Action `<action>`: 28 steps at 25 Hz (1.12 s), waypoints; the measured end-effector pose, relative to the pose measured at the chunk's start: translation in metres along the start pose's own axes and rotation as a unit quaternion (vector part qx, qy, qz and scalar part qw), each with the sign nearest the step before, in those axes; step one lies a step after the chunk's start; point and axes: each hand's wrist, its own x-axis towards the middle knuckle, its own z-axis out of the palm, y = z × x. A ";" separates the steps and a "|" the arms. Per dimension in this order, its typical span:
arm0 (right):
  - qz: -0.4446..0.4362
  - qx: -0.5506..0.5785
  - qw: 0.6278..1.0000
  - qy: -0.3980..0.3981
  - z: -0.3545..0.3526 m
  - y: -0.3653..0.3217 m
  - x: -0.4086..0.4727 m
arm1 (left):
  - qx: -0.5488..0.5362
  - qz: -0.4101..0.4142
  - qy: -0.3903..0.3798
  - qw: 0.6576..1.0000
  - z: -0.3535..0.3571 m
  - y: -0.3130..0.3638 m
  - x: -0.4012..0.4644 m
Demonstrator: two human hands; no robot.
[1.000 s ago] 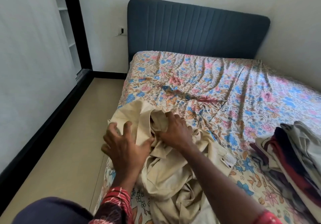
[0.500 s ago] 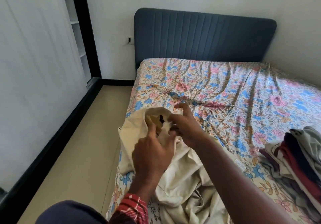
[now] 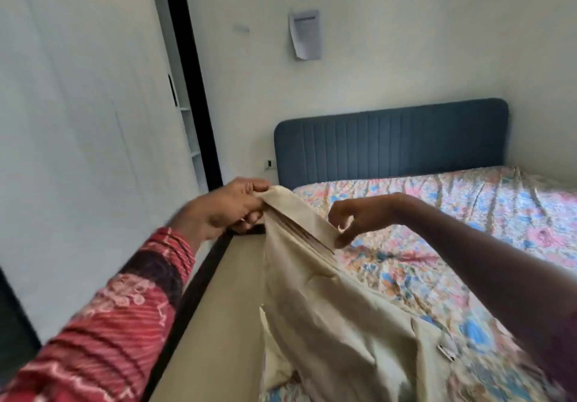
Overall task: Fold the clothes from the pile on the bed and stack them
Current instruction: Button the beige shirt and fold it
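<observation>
Pinching beige garment (image 3: 327, 308), hem cut off: left hand (image 3: 224, 208), right hand (image 3: 352, 217).

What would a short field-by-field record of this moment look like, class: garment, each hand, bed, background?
garment: cream garment, top edge lifted, the rest hanging down to the bed
left hand: left hand grips the garment's upper corner
right hand: right hand pinches the same edge further along
bed: floral sheet, rumpled
headboard: blue padded headboard against the wall
wall: sheet of paper stuck above the headboard, lower corner curling
fold state: not yet folded
</observation>
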 end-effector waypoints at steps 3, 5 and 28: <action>-0.119 0.182 0.973 0.076 -0.010 -0.001 -0.009 | 0.141 0.024 0.074 0.987 -0.039 0.031 -0.016; -0.181 0.351 0.906 0.151 -0.025 -0.021 -0.020 | 0.164 0.038 0.173 0.970 -0.048 0.040 -0.021; -0.066 -0.116 0.828 0.545 -0.213 -0.180 -0.089 | 0.005 0.019 0.373 0.927 -0.023 0.093 -0.011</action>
